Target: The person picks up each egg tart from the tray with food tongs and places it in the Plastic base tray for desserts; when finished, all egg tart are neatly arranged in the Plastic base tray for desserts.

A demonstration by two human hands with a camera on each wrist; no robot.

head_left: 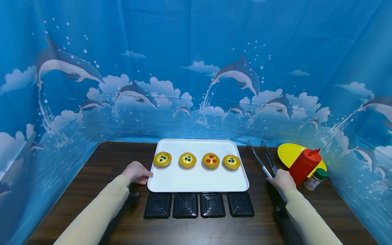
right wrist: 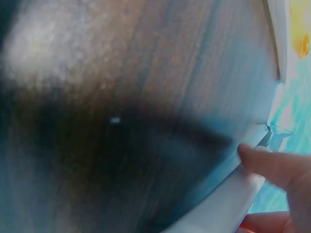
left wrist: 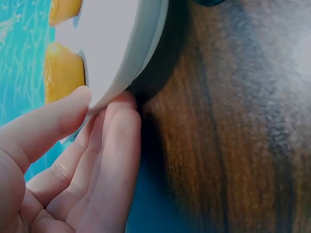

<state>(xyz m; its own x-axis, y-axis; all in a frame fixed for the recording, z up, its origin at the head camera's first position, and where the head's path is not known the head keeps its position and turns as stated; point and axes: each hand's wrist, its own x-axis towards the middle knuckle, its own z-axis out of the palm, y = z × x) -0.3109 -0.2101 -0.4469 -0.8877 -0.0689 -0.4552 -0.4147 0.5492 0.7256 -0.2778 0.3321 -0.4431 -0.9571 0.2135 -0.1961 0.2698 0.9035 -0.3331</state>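
A white rectangular tray (head_left: pixel 197 180) carries a row of several small egg tarts (head_left: pixel 187 160). Most bear dark blue dots on their yellow filling, one has red pieces. My left hand (head_left: pixel 137 172) pinches the tray's left edge, thumb on top and fingers beneath, as the left wrist view shows (left wrist: pixel 92 160). On the right, my right hand (head_left: pixel 283 180) grips the handle end of a pair of metal tongs (head_left: pixel 265 171), whose spread tips point away toward the wall. In the right wrist view the thumb (right wrist: pixel 265 165) lies against the tongs' pale handle (right wrist: pixel 218 206).
Several black square dishes (head_left: pixel 185 206) line the tray's near side. Right of the tongs are a yellow plate (head_left: pixel 288 153), a tilted red squeeze bottle (head_left: pixel 304 166) and a green-capped jar (head_left: pixel 313 180). A blue dolphin-print curtain (head_left: pixel 196 85) hangs behind the dark wooden table (head_left: pixel 199 233).
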